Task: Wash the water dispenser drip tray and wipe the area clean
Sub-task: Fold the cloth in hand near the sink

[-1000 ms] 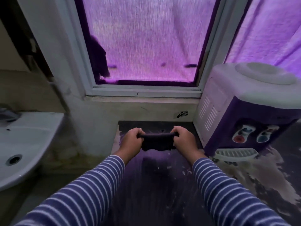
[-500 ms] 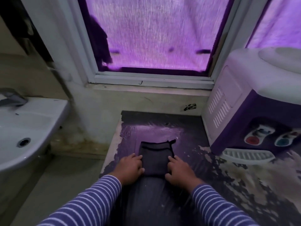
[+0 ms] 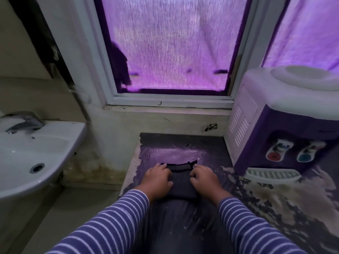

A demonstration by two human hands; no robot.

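A dark folded cloth (image 3: 180, 182) lies flat on the worn dark tabletop (image 3: 174, 149). My left hand (image 3: 156, 177) is at the cloth's left edge and my right hand (image 3: 205, 178) at its right edge. Both have their fingers curled onto the cloth's far corners. The white slotted drip tray (image 3: 271, 175) sits in place at the foot of the purple and white water dispenser (image 3: 286, 114), to the right of my hands and apart from them. The red and blue taps are above the tray.
A white sink (image 3: 36, 153) with a metal faucet (image 3: 23, 122) stands to the left, across a gap from the table. A frosted window (image 3: 170, 52) is on the wall behind. The tabletop's coating is peeled pale at the right (image 3: 286, 197).
The cloth, held up between both hands a second ago, now lies flat on the table. My hands have slid forward along its sides to the far corners.
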